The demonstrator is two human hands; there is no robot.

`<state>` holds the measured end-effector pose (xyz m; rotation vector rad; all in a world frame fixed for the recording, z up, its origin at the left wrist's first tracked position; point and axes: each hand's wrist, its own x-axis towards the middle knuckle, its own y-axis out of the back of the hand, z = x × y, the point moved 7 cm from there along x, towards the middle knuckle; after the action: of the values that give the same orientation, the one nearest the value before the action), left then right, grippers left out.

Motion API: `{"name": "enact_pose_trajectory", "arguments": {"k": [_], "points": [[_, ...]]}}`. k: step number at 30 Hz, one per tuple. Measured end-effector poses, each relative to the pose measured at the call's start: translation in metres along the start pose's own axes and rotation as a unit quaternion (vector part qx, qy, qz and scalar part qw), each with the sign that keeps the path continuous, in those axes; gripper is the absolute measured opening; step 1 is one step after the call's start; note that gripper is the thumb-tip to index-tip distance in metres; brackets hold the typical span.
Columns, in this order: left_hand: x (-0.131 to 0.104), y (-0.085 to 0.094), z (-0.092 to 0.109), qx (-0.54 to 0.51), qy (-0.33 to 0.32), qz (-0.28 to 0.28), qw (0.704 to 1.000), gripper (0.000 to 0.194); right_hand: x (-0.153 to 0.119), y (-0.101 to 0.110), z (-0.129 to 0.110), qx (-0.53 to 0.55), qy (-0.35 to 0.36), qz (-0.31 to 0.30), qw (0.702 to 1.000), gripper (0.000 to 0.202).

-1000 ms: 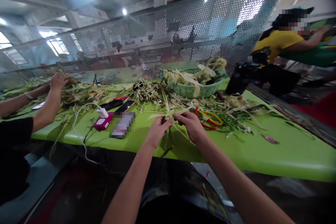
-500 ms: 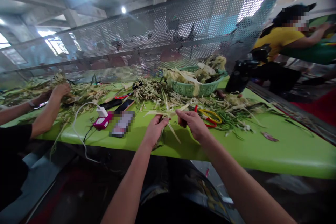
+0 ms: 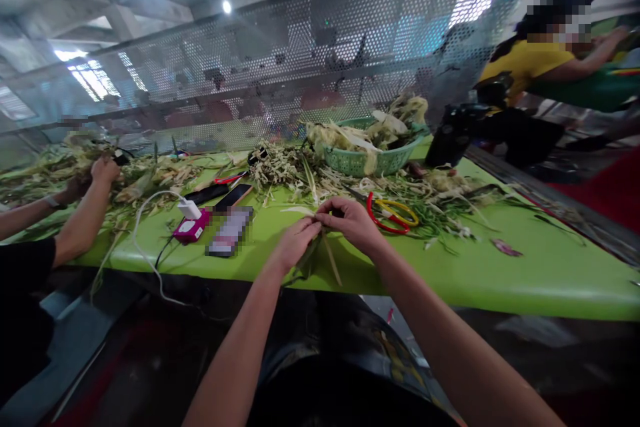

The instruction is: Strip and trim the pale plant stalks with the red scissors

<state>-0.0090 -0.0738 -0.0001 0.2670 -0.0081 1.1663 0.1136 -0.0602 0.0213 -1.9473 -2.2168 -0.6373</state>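
Over the green table (image 3: 450,273), my left hand (image 3: 295,243) pinches a bundle of pale plant strips (image 3: 331,259), whose ends stick out left and hang down below the fingers. My right hand (image 3: 349,221) is closed on the same strips, its fingertips touching those of my left hand. Just right of it lie scissors with red and yellow handles (image 3: 395,215). Behind the hands is a heap of cut stems (image 3: 280,172), beside a green basket (image 3: 370,159) filled with pale dried husks. The middle of the held bundle is hidden by the fingers.
Two phones (image 3: 230,232) (image 3: 234,197) lie left of the hands, near a magenta box (image 3: 191,227) with a white plug and cable. Another person's hands (image 3: 104,170) work in plant matter at far left. A perforated metal screen (image 3: 250,87) stands behind; a person in yellow (image 3: 530,63) sits right.
My right hand has moved left against my left hand, and the pale strips that spread between them are now mostly covered. The other person's hands at the left have shifted left. The view has tilted slightly.
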Motion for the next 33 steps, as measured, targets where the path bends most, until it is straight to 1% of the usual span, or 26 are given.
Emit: {"name": "enact_pose_trajectory", "arguments": {"k": [3, 5, 9, 10, 12, 15, 16, 17, 18, 20, 21, 23, 25, 27, 30, 33], "points": [[0.002, -0.003, 0.002, 0.018, -0.019, -0.016, 1.0, 0.035, 0.0, -0.003, 0.0, 0.058, -0.016, -0.008, 0.998, 0.02], [0.002, -0.006, 0.004, 0.045, -0.034, -0.022, 0.998, 0.033, -0.001, -0.004, -0.003, 0.073, -0.01, -0.006, 0.997, 0.018], [0.001, -0.008, 0.002, 0.087, -0.037, -0.027, 0.995, 0.027, -0.002, -0.002, -0.012, 0.024, 0.031, 0.027, 0.999, 0.014], [0.001, -0.007, 0.001, 0.081, -0.038, -0.019, 0.996, 0.026, -0.002, -0.001, -0.014, 0.001, 0.041, 0.035, 0.999, 0.013], [0.002, -0.001, -0.002, 0.037, -0.028, 0.021, 0.999, 0.026, -0.005, 0.004, -0.023, -0.063, 0.074, 0.07, 0.993, 0.011], [0.003, 0.007, -0.013, -0.079, 0.013, 0.089, 0.993, 0.028, -0.014, 0.017, -0.038, -0.139, 0.128, 0.152, 0.97, 0.013], [0.004, 0.007, -0.016, -0.116, 0.021, 0.101, 0.988, 0.027, -0.016, 0.019, -0.039, -0.155, 0.131, 0.159, 0.966, 0.014], [0.005, 0.007, -0.017, -0.146, 0.023, 0.107, 0.983, 0.025, -0.018, 0.018, -0.038, -0.17, 0.125, 0.148, 0.966, 0.016], [0.005, 0.007, -0.017, -0.168, 0.02, 0.11, 0.979, 0.024, -0.018, 0.016, -0.035, -0.184, 0.11, 0.122, 0.969, 0.018], [0.006, 0.007, -0.015, -0.19, 0.01, 0.11, 0.976, 0.023, -0.016, 0.008, -0.024, -0.199, 0.068, 0.055, 0.976, 0.023], [0.006, 0.008, -0.014, -0.187, 0.007, 0.111, 0.976, 0.023, -0.015, 0.004, -0.017, -0.194, 0.046, 0.028, 0.98, 0.025], [0.005, 0.012, -0.013, -0.153, 0.004, 0.122, 0.981, 0.024, -0.012, -0.001, -0.006, -0.158, 0.012, -0.003, 0.987, 0.026], [0.004, 0.017, -0.012, -0.098, 0.003, 0.134, 0.986, 0.022, -0.01, -0.004, 0.0, -0.114, -0.004, -0.011, 0.993, 0.025], [0.004, 0.021, -0.013, -0.056, 0.003, 0.134, 0.989, 0.021, -0.009, -0.003, 0.001, -0.095, -0.003, -0.002, 0.995, 0.023], [0.004, 0.025, -0.014, -0.044, 0.009, 0.118, 0.992, 0.023, -0.01, -0.001, -0.006, -0.113, 0.02, 0.022, 0.993, 0.02], [0.004, 0.027, -0.016, -0.045, 0.021, 0.11, 0.993, 0.027, -0.012, 0.0, -0.01, -0.122, 0.032, 0.027, 0.992, 0.019]]}}
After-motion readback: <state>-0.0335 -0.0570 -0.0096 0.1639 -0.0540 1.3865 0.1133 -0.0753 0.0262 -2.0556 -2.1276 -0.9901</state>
